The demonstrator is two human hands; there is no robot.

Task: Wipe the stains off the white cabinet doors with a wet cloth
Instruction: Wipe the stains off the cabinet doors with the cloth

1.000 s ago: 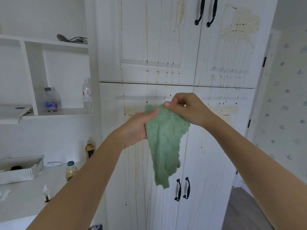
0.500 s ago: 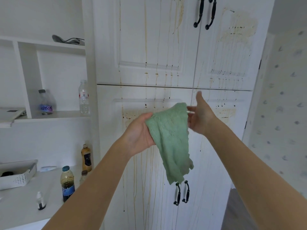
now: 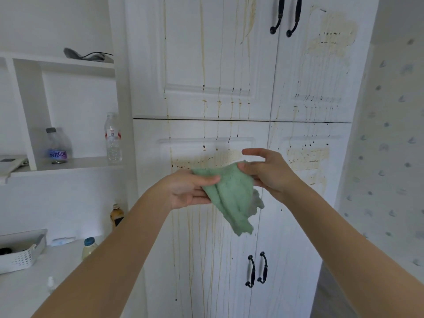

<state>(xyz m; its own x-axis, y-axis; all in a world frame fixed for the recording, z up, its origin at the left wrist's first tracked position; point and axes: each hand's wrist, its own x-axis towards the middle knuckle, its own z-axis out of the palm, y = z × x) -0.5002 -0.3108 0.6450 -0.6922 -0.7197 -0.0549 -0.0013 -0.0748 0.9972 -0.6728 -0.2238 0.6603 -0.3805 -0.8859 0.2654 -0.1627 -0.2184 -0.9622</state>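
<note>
Left hand [image 3: 188, 191] pinches the green cloth [image 3: 231, 198] w/ thumb over fingers; cloth hangs mid-air in front of the lower cabinet doors [image 3: 206, 260], not touching them. Right hand [image 3: 268, 173] nips the cloth's top edge, other fingers spread loose. Step looks like bunching/refolding the cloth pre-wipe; next it probably needs pressing flat onto the drip stains [image 3: 202, 157].

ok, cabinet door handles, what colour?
Black. Both pairs of handles show dark against the white cabinet doors in the head view.
</note>
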